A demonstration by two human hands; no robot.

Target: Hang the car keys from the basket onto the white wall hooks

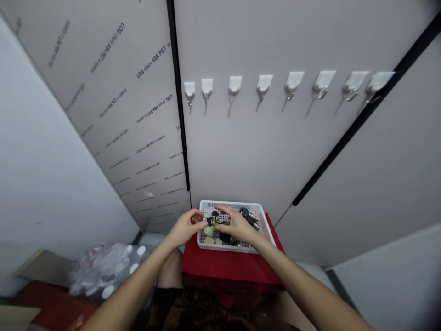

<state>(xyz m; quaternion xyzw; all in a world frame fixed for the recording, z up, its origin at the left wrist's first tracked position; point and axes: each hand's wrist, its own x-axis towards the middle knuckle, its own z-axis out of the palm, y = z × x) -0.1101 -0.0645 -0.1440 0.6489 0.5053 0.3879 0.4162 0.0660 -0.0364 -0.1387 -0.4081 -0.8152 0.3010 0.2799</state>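
Where the white plastic basket (230, 205) sits on the red-covered desk (229, 264), both hands reach in from the near side and hover over its left half. The left hand (188, 226) comes in from the left of the basket, fingers curled and pointing toward the right hand (237, 225), which arches over the middle of the basket with its fingers bent downward. The two sets of fingertips nearly meet above a pale green lump (208, 231) and some black pieces (215, 216), but the fingers hide too much to tell whether either hand is pinching anything. More of the same jumble lies in the basket's perforated bottom: pale green bits (208, 240) at the near edge, a black lump (224, 237) just under the right hand, and black-topped keys (248, 217) toward the right end. Beyond the basket rises a grey wall panel (268, 151) carrying a row of eight white stick-on hooks (263, 85), with a printed panel (138, 138) angled to its left. Left of the basket, lower down, lie a crumpled clear plastic bag (103, 271) with white dots and a piece of cardboard (43, 266).
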